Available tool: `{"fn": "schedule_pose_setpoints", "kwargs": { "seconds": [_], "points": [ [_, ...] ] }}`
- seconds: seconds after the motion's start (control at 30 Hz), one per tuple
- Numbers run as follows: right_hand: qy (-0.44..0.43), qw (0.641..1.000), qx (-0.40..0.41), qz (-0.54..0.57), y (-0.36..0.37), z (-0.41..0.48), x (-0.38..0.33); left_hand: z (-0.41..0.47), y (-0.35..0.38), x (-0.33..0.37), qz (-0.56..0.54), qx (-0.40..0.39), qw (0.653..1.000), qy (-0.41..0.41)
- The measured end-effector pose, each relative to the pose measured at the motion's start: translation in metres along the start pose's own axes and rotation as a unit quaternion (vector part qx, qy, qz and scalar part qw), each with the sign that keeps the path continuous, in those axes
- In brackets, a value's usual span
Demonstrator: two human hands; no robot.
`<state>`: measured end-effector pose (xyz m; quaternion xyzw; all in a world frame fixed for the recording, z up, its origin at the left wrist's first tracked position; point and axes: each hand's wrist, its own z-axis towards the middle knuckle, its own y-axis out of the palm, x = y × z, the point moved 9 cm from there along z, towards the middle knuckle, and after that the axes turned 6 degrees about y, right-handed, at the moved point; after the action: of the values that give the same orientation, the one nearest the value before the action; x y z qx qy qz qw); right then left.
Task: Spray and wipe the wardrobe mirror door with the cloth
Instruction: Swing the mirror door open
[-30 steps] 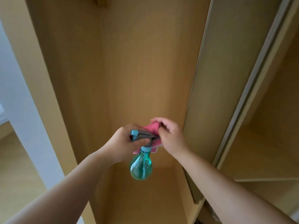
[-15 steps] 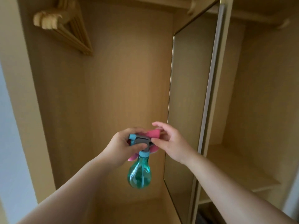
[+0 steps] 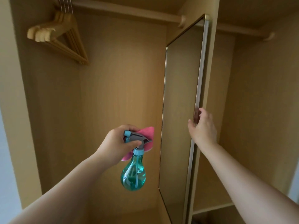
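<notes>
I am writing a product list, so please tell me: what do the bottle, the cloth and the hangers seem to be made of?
Bottle: likely clear teal plastic, since the dip tube shows through it; grey trigger head.
Cloth: pink, soft and matte, probably microfibre or sponge cloth; the weave is too small to tell.
Hangers: pale wood by their colour and matte look, with metal hooks.

Wooden hangers point(image 3: 59, 38) hang from the rail point(image 3: 129, 12) upper left; a shelf point(image 3: 213, 207) sits lower right.
</notes>
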<state>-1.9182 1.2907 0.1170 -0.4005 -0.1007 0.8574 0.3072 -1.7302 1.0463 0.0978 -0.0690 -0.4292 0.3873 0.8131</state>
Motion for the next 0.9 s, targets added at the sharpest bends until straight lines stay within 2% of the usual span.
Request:
{"fn": "schedule_pose_setpoints", "kwargs": {
  "seconds": [0.13, 0.33, 0.47, 0.53, 0.9],
  "points": [
    [0.036, 0.998, -0.057, 0.001, 0.026, 0.015, 0.012, 0.005, 0.000, 0.005, 0.003, 0.003, 1.000, 0.010],
    [0.065, 0.995, -0.071, 0.016, 0.039, 0.019, 0.026, 0.010, -0.001, 0.001, 0.010, 0.010, 1.000, 0.003],
    [0.079, 0.992, -0.095, 0.012, 0.038, 0.015, 0.029, 0.009, -0.002, -0.005, 0.015, 0.016, 1.000, -0.001],
    [0.101, 0.991, -0.084, 0.007, 0.006, -0.001, 0.038, -0.004, 0.005, 0.010, 0.013, -0.010, 1.000, 0.007],
    [0.062, 0.994, -0.091, -0.006, -0.030, -0.022, 0.028, -0.010, 0.004, 0.006, 0.021, -0.024, 0.999, 0.002]
  ]
}}
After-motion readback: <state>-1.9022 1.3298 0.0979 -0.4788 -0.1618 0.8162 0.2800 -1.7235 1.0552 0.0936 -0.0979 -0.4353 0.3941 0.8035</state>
